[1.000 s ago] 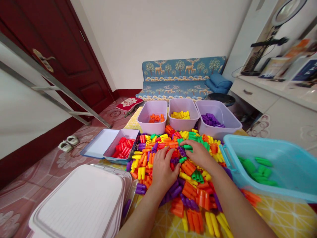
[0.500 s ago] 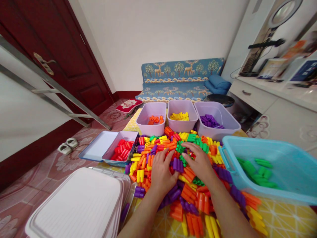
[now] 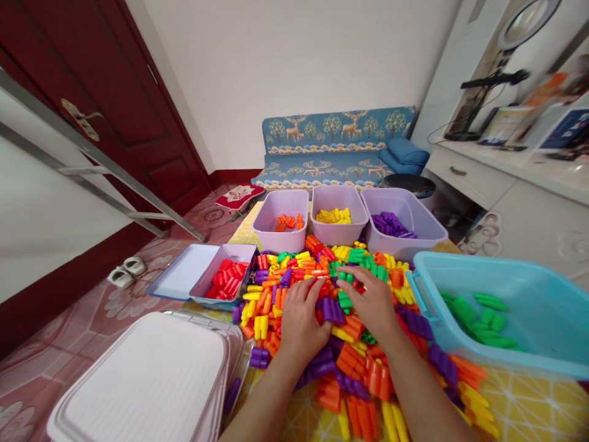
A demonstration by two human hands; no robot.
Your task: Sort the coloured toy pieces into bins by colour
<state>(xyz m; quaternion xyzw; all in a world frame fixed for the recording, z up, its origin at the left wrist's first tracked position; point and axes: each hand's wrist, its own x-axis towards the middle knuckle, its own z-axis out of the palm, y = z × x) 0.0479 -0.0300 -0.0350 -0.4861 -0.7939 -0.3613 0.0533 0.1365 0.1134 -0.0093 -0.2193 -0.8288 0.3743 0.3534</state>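
A heap of plastic tube pieces (image 3: 294, 276) in red, orange, yellow, green and purple covers the yellow tablecloth (image 3: 529, 405). My left hand (image 3: 301, 319) lies flat on the heap, fingers spread. My right hand (image 3: 372, 301) rests beside it, fingers stretched over green pieces (image 3: 345, 285) and purple pieces (image 3: 332, 310). Neither hand clearly grips a piece. Three lilac bins stand behind the heap: one with orange pieces (image 3: 281, 209), one with yellow pieces (image 3: 338, 202), one with purple pieces (image 3: 414, 218). A small bin with red pieces (image 3: 242, 250) sits at the left. A blue tub (image 3: 529, 301) with green pieces is on the right.
A white lid (image 3: 142, 374) rests on a container at the near left. A blue lid (image 3: 179, 276) lies beside the red bin. A patterned sofa (image 3: 340, 141), a dark red door (image 3: 105, 104), a ladder (image 3: 92, 159) and white cabinets (image 3: 515, 184) surround the table.
Both hands have shifted slightly over the heap, pushing pieces about. The right hand's fingers have moved onto the green pieces near the heap's middle.
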